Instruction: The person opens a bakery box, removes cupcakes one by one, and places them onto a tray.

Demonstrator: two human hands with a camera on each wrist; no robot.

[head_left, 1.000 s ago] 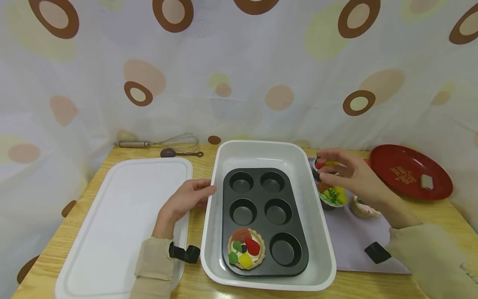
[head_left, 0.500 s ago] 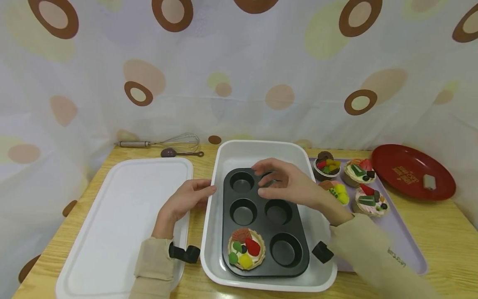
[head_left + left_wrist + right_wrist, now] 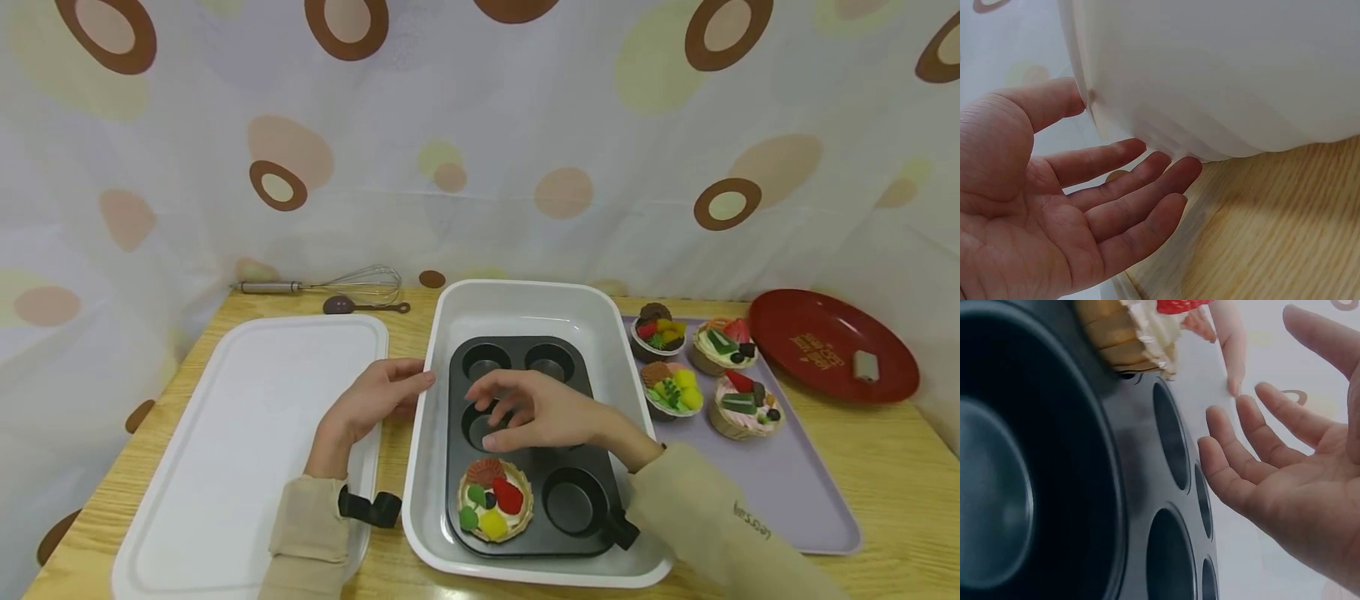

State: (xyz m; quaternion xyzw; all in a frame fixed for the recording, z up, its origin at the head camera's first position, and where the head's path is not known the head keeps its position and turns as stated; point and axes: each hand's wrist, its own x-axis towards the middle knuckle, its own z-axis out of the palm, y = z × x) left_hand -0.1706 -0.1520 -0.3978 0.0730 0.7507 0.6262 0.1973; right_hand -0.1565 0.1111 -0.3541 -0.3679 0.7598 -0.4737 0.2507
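Note:
A dark muffin tin (image 3: 525,546) lies inside a white tub (image 3: 666,500). A toy fruit tart (image 3: 495,500) sits over its front left cup; in the right wrist view, the tart (image 3: 1116,331) shows its ridged yellow case. With loosely bent fingers and nothing in them, my right hand (image 3: 543,408) hovers above the middle of the tin, behind the tart. My left hand (image 3: 375,400) is at the tub's left wall. In the left wrist view, the thumb of my left hand (image 3: 1066,206) meets the wall's edge and its relaxed fingers reach against the outer side.
On the right, a lilac tray (image 3: 795,500) carries several toy cupcakes and tarts. Behind it a red plate (image 3: 810,317) leans, bearing a small pale block (image 3: 865,366). A white lid (image 3: 247,458) lies on the left. A whisk (image 3: 360,287) and brown spoon (image 3: 341,306) lie at the back.
My right hand has come left from above the cupcakes on the lilac tray to over the muffin tin, then nearer the front left. My left hand stays at the tub's wall.

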